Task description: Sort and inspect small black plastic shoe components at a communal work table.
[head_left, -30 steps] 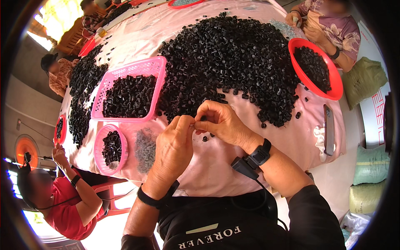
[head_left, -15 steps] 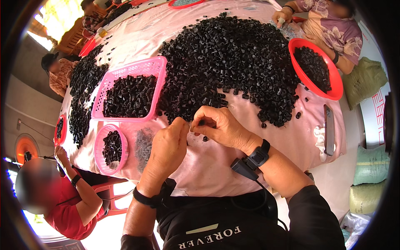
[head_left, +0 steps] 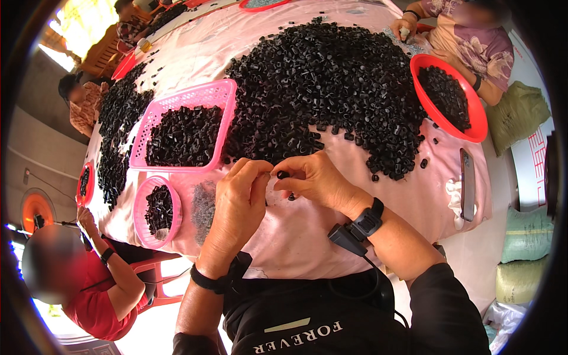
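Small black piece (head_left: 283,174), glossy, in right fingers (head_left: 296,163)

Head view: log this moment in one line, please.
left hand: hold unclear; right hand: grip on small black part; hands: close together; beyond hands: heap of black parts; left of heap: pink basket

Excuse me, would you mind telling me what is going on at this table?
The person's right hand pinches a small black piece close to the left hand; whatever the left fingertips hold is too small to make out. A large heap of black pieces lies beyond the hands. To the left, a rectangular pink basket and a round pink basket hold more. A co-worker in red sits at the left.
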`<state>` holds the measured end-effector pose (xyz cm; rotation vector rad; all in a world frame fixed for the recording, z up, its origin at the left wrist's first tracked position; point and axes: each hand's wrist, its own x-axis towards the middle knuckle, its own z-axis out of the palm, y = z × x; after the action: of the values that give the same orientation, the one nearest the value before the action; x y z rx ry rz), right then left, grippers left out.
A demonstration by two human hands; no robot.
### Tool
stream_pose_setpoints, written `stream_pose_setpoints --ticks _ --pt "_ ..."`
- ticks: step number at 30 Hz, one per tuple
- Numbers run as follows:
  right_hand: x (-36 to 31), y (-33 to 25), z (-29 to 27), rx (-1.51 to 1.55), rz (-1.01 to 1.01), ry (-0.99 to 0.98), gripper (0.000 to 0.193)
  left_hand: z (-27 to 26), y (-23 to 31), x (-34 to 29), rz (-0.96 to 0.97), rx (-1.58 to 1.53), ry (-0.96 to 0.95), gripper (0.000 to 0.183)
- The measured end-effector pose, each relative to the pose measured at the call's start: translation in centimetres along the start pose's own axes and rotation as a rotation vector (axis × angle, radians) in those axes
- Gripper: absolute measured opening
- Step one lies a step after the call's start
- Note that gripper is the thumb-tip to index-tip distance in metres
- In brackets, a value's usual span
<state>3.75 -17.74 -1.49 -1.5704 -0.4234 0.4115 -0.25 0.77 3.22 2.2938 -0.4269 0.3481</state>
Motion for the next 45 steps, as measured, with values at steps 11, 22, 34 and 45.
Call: stream_pose_setpoints --ticks 11,22,34,45 --pt "-0.3 -0.8 0.0 0.085 0.018 0.009 0.016 0.9 0.5 0.4 0.110 0.042 0.036 0.017" --pt "-0.1 -0.6 0.0 0.194 0.053 0.036 0.015 1.1 0.7 1.1 0.102 -0.005 0.039 0.018" --pt "0.7 0.0 -0.9 0.137 -0.072 0.169 0.017 1.4 -1.1 -0.4 -0.005 0.079 -0.075 0.012" --pt "0.7 0.2 -0.8 0.055 -0.120 0.198 0.016 3.8 -1.1 -1.7 0.115 0.121 -0.235 0.018"
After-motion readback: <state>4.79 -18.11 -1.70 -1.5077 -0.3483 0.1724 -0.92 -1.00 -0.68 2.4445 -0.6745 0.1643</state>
